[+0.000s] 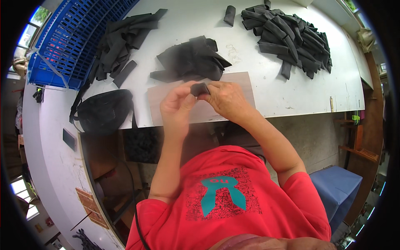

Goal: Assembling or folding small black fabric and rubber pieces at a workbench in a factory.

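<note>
A small dark grey fabric piece [200,89] is held between my two hands over the near edge of the white table. My left hand [179,101] pinches its left side with thumb and fingers. On the other side, my right hand [228,99] grips it, the fingertips partly hidden behind the cloth. Under both hands lies a pale wood-toned board [243,85]. Just beyond the board rests a heap of dark fabric pieces [187,58], slightly blurred in the picture.
Another dark fabric heap [114,46] lies at left, beside blue plastic baskets [77,37]. A larger pile of dark tubular pieces [287,37] sits far right, near one single piece [229,16]. A black bag [104,111] and a phone-like slab [69,139] are at left.
</note>
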A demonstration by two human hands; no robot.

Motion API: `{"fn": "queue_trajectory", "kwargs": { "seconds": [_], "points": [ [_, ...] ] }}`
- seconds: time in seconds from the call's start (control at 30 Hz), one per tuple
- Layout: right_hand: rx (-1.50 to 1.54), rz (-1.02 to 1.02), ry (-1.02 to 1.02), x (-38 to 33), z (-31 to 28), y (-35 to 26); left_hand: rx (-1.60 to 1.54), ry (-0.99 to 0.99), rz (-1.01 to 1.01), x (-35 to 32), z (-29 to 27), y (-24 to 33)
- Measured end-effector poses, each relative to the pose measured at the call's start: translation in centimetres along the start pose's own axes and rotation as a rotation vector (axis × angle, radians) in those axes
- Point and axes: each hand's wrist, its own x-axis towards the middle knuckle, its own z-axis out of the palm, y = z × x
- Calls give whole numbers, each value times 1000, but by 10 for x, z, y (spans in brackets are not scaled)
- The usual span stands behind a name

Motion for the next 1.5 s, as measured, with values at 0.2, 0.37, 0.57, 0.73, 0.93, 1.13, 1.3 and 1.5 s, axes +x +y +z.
{"fn": "queue_trajectory", "kwargs": {
  "seconds": [0.2,0.37,0.57,0.73,0.93,1.13,1.3,1.5],
  "points": [
    [245,60,22,-2,-8,-2,13,-252,-76,24,9,14],
    [335,96,80,-18,30,14,445,-296,-57,27,6,-1],
    [512,169,-15,-9,8,8,388,-236,44,15,20,11],
    [354,174,-126,-1,-14,-3,322,-108,53,15,18,16],
    [493,199,37,-14,22,4,689,-207,40,23,18,26],
    [444,200,-65,-9,7,2,479,-92,192,13,22,18],
    [331,135,-47,3,-20,-6,33,-42,94,12,9,25],
    [215,90,1,-1,9,0,-106,5,21,8,-10,4]
  ]
}}
